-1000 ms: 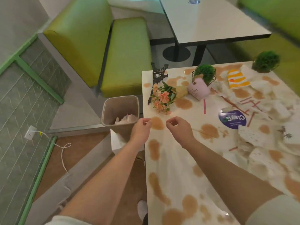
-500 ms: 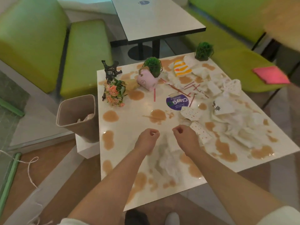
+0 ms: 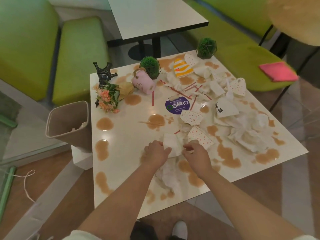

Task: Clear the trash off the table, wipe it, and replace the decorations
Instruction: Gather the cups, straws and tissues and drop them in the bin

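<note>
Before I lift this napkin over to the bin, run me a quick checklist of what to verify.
1. Grip: left hand and right hand both pinch the white napkin: ok.
2. Napkin free of other trash: its far edge touches the dotted paper cup: cannot tell.
3. Bin upright, mouth open, with room: ok.
4. Path left to the bin free of decorations: flower bouquet sits farther back: ok.
5. Drips: brown spills lie beside the napkin, wetness underneath hidden: cannot tell.

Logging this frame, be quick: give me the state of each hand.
Left hand: closed, gripping the left edge of a white napkin.
Right hand: closed, pinching the right side of the same napkin.
</note>
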The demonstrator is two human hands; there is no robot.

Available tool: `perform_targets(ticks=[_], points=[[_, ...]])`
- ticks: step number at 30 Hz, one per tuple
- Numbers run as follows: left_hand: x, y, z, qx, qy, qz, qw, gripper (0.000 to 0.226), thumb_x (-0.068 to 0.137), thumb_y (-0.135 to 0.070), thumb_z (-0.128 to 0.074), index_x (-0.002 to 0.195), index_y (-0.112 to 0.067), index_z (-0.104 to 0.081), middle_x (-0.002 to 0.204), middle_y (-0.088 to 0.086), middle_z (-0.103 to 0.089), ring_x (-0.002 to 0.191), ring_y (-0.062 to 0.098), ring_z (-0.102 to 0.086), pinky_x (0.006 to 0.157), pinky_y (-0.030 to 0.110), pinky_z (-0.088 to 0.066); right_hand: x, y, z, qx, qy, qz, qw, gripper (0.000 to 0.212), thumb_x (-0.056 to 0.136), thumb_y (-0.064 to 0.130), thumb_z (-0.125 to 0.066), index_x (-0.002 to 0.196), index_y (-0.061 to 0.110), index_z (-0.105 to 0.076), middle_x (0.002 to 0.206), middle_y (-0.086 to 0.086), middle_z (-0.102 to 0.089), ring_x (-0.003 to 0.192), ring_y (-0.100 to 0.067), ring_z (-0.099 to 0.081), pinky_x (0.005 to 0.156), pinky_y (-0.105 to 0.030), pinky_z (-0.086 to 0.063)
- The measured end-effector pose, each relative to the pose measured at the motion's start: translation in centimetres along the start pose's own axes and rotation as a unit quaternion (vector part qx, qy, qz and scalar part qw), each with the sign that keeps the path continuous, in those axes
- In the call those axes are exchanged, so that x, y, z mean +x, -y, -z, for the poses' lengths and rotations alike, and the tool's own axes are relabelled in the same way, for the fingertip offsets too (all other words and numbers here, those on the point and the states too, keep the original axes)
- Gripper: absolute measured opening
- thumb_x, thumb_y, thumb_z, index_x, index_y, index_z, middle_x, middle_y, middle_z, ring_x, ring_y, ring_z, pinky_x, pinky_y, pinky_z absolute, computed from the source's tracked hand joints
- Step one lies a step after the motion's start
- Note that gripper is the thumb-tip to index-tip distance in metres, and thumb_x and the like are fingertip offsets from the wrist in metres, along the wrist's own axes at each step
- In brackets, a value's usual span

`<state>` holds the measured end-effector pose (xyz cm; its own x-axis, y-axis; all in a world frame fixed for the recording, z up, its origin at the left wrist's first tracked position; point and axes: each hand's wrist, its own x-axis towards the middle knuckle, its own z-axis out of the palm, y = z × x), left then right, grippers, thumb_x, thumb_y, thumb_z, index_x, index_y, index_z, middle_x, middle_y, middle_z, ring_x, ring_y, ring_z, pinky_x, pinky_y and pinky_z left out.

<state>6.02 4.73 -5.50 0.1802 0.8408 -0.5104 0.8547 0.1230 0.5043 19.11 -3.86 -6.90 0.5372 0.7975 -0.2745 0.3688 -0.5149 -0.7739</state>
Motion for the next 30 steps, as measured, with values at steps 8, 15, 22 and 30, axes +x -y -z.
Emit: perform_targets(ticks=[8, 15, 22, 30], points=[[-0.6, 2.3, 1.8, -0.241, -0.094, -0.030, 0.965, 0.031, 0.093, -0.011, -0.060, 0.111, -0.015, -0.034, 0.093, -0.004, -0.049, 0.074, 0.006, -0.052, 0.065, 0.024, -0.043, -2.8, 2.2, -1.4, 0.050, 0.091, 0.033, 0.994, 0.040, 0.085, 0.032, -0.070, 0.122, 0.033, -0.057, 0.111, 0.016, -0.055, 0.087, -0.008, -0.055, 0.072, -0.021, -0.045], [-0.9, 4.8, 3.6, -0.302, -0.109, -0.009, 0.947, 0.043, 0.094, -0.012, -0.059, 0.132, -0.016, -0.041, 0.103, 0.003, -0.057, 0.086, 0.024, -0.063, 0.075, 0.041, -0.057, -3.8, 0.7, -3.4, -0.217, 0.226, 0.146, 0.938, 0.061, 0.076, 0.042, -0.072, 0.133, 0.045, -0.049, 0.121, 0.015, -0.041, 0.113, -0.011, -0.034, 0.093, -0.029, -0.041], [-0.4, 7.6, 5.7, -0.326, -0.106, 0.027, 0.939, 0.039, 0.088, -0.011, -0.065, 0.126, -0.012, -0.054, 0.101, -0.002, -0.061, 0.096, 0.026, -0.065, 0.084, 0.033, -0.049, -2.5, 2.2, -5.0, -0.184, 0.151, 0.111, 0.965, 0.017, 0.095, 0.026, -0.053, 0.107, 0.029, -0.064, 0.105, 0.011, -0.058, 0.104, -0.014, -0.041, 0.079, -0.031, -0.044], [1.8, 10.9, 12.4, -0.438, -0.106, 0.059, 0.891, 0.027, 0.100, -0.033, -0.051, 0.125, -0.023, -0.049, 0.110, -0.001, -0.056, 0.102, 0.024, -0.059, 0.084, 0.042, -0.057, -0.1, 11.0, -9.7, 0.011, 0.089, 0.089, 0.992, 0.010, 0.099, 0.025, -0.054, 0.101, 0.021, -0.063, 0.096, 0.005, -0.060, 0.079, -0.005, -0.054, 0.061, -0.016, -0.037]])
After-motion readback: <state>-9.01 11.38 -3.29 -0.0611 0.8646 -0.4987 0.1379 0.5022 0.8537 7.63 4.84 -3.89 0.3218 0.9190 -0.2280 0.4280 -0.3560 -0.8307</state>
